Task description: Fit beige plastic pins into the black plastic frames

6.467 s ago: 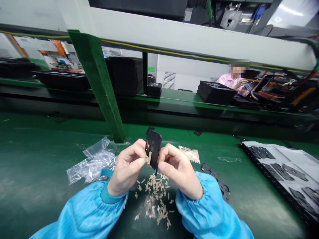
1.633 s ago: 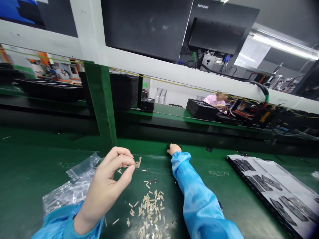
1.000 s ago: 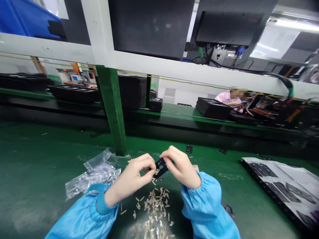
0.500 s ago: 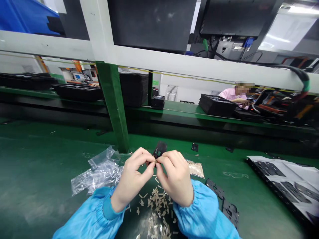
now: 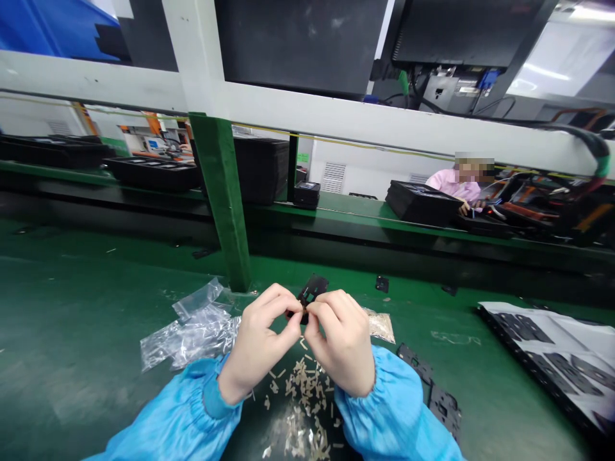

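Note:
Both my hands meet above the green bench, in blue sleeves. My left hand [image 5: 262, 336] and my right hand [image 5: 339, 339] pinch a small black plastic part [image 5: 311, 291] between their fingertips; its top sticks up above my fingers. Both hands are closed on it. Right below my hands lies a scatter of small beige strips [image 5: 305, 394]. What my fingertips press at the part's lower edge is hidden.
Crumpled clear bags [image 5: 192, 326] lie to the left, a small bag of beige bits [image 5: 382, 326] to the right. More black parts [image 5: 432, 390] lie by my right sleeve. A tray of black parts [image 5: 552, 349] sits at right. A green post [image 5: 223, 205] stands ahead. A person works beyond.
My right hand fetched a black part from the far side of the bench and brought it to my left hand. Both hands now pinch it a little higher than before.

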Demonstrator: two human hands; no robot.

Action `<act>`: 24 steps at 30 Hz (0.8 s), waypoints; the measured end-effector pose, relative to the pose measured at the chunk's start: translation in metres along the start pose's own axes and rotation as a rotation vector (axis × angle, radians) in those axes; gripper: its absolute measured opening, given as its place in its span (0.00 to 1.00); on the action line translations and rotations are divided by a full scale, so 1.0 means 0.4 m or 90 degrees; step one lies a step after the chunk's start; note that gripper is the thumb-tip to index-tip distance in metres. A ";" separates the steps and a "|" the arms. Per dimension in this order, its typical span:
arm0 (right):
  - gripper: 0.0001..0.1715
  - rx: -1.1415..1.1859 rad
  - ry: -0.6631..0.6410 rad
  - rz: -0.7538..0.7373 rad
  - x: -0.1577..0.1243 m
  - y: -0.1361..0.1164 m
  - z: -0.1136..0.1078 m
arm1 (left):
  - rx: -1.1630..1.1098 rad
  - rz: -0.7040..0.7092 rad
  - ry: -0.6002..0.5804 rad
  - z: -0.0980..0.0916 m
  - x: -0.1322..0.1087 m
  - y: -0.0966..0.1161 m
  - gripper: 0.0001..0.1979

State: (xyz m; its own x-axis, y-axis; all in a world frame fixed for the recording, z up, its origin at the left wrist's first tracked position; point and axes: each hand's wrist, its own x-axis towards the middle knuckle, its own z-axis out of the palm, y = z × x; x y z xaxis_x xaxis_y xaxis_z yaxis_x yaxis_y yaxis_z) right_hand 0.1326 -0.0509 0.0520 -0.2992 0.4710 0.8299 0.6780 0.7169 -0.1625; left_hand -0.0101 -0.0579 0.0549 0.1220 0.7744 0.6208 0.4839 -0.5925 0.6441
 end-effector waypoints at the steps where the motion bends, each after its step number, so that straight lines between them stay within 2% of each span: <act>1: 0.09 0.016 0.008 0.009 0.001 0.000 -0.004 | -0.007 -0.003 0.006 -0.004 0.001 -0.002 0.07; 4: 0.08 0.070 0.020 0.017 0.004 0.000 -0.019 | -0.044 -0.024 0.020 -0.019 0.004 -0.010 0.07; 10: 0.13 0.141 -0.026 -0.017 0.008 -0.001 -0.044 | -0.079 -0.014 0.023 -0.033 0.005 -0.010 0.07; 18: 0.06 0.192 -0.046 0.068 0.016 -0.004 -0.043 | 0.003 0.087 -0.007 -0.031 0.002 0.016 0.07; 24: 0.07 0.155 -0.059 0.034 0.016 -0.002 -0.038 | 0.031 0.090 -0.021 -0.026 0.001 0.021 0.08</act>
State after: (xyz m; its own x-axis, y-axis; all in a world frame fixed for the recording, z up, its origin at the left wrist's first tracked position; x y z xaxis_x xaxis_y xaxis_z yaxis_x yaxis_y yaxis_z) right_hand 0.1402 -0.0564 0.0655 -0.3353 0.5479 0.7664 0.5158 0.7875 -0.3372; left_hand -0.0150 -0.0649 0.0653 0.2196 0.6911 0.6886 0.5016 -0.6854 0.5280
